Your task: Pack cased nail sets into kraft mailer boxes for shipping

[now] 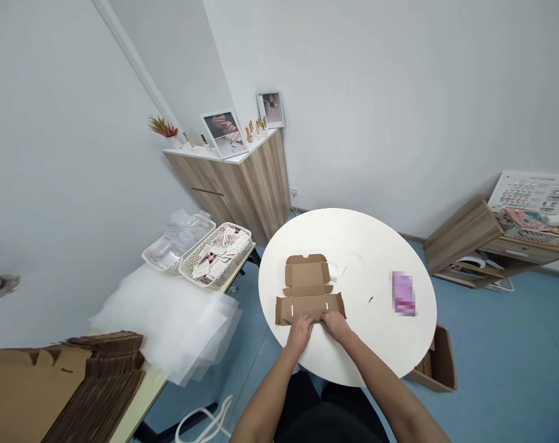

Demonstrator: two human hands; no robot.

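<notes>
A brown die-cut cardboard box [309,280], partly folded, lies on the round white table [376,240] with its lid panel and side flaps spread away from me. Its near panel has two short white slits. My left hand [301,329] grips the near edge of the box, left of the middle. On the same edge, a little to the right, my right hand [335,324] has its fingers bent over the cardboard. Some fingertips are hidden by the hands. Just right of the lid sits a small white item [335,271], whose kind I cannot make out.
A pixelated purple packet [403,294] lies at the table's right. On the left side table are white sheets [168,317], flat cardboard boxes [99,381], a basket of printed cards [219,255] and a basket of clear packaging [180,237]. An open carton [441,363] stands on the floor.
</notes>
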